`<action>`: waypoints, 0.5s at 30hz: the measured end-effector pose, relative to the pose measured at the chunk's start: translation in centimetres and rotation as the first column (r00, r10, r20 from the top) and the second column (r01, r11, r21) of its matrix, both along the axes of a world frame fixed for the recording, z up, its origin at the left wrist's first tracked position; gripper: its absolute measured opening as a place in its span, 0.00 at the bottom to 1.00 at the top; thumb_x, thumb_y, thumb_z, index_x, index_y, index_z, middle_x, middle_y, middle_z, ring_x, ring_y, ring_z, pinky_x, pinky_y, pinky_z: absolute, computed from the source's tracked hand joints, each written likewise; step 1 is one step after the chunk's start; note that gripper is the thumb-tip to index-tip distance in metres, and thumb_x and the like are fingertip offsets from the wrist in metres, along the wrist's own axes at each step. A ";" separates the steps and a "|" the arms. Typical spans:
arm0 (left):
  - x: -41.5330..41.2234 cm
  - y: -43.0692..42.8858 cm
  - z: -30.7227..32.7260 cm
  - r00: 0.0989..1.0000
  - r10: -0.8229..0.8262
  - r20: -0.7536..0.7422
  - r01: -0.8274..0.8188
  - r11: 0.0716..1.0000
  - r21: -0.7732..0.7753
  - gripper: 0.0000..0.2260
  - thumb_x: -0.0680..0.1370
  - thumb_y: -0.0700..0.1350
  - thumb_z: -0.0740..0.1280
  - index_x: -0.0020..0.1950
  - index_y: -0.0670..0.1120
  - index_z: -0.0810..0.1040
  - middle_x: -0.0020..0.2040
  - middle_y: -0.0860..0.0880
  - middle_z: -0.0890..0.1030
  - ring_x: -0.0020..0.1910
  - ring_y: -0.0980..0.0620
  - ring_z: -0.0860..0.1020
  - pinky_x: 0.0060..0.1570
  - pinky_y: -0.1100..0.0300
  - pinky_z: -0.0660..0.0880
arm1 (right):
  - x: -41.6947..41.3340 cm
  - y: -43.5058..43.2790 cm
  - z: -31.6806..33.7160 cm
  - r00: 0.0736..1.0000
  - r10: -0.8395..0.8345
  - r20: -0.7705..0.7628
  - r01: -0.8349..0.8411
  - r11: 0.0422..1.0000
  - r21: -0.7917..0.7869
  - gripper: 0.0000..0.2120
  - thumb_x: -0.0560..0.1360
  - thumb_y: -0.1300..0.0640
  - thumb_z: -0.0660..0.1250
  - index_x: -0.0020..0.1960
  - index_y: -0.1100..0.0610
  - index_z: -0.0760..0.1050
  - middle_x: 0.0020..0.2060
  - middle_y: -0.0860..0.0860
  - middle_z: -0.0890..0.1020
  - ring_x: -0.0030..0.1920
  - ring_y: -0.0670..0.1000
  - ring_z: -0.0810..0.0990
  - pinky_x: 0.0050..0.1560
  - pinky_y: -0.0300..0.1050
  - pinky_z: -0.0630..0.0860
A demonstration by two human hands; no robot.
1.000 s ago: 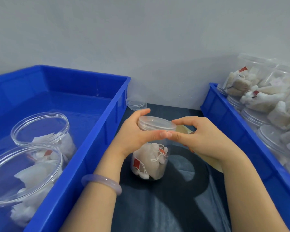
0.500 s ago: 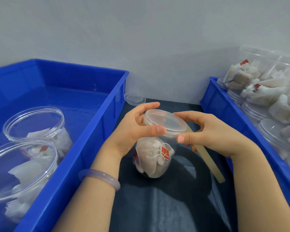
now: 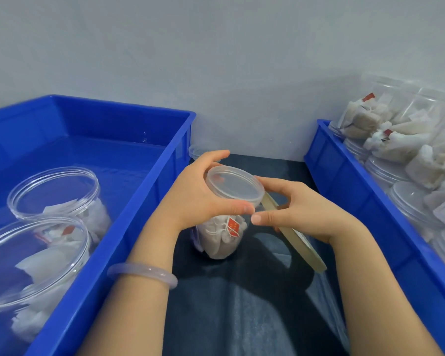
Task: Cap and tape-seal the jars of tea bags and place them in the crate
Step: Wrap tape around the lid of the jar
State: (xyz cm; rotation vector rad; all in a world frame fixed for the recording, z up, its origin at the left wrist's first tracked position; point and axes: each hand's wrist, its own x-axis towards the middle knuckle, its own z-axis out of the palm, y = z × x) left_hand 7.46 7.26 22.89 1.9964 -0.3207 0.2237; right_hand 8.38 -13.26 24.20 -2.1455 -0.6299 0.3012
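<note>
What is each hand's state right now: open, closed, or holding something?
Left hand: closed round the jar, just under its lid.
Right hand: closed on the tape roll, thumb tip by the jar.

The table (image 3: 242,317), under a dark creased sheet, carries the left crate (image 3: 144,201) and the right crate (image 3: 357,201), both blue, with a bare strip between them. At the back of that strip, by the wall, sits a small stack of clear lids (image 3: 197,150). Mid-strip a capped jar (image 3: 221,240) of tea bags leans with its base on the sheet, and a tape roll (image 3: 306,249) tilts just beside it, its lower edge perhaps touching.
</note>
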 end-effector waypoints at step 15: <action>0.4 -0.4 -0.5 0.991 0.129 -0.044 -0.135 0.976 -0.173 0.49 0.49 0.64 0.74 0.70 0.57 0.68 0.53 0.64 0.73 0.52 0.66 0.73 0.40 0.79 0.71 | 0.4 0.5 0.2 0.973 -0.214 0.084 0.219 0.974 -0.057 0.21 0.67 0.36 0.69 0.59 0.37 0.75 0.58 0.34 0.75 0.58 0.45 0.77 0.60 0.47 0.74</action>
